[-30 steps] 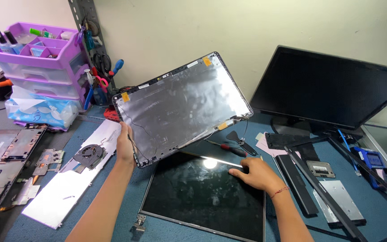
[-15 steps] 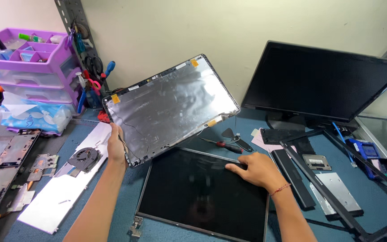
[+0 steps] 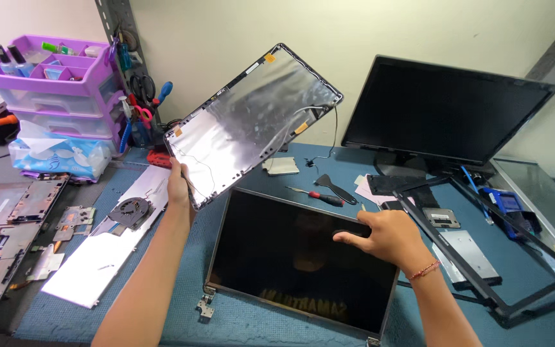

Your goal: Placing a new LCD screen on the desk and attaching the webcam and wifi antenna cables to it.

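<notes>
The left hand (image 3: 178,185) grips the lower corner of a silver foil-lined laptop lid cover with a dark rim (image 3: 252,119), holding it tilted in the air above the blue mat (image 3: 239,324). Thin wires trail across its foil. The right hand (image 3: 383,236) rests, fingers loosely spread, on the glossy black flat display panel (image 3: 290,257) lying on the mat.

purple drawer organizer (image 3: 52,83), tissue pack (image 3: 59,156), cooling fan (image 3: 131,211), red-handled screwdriver (image 3: 317,196), black monitor (image 3: 448,109) on blue mat (image 3: 277,324)
</notes>
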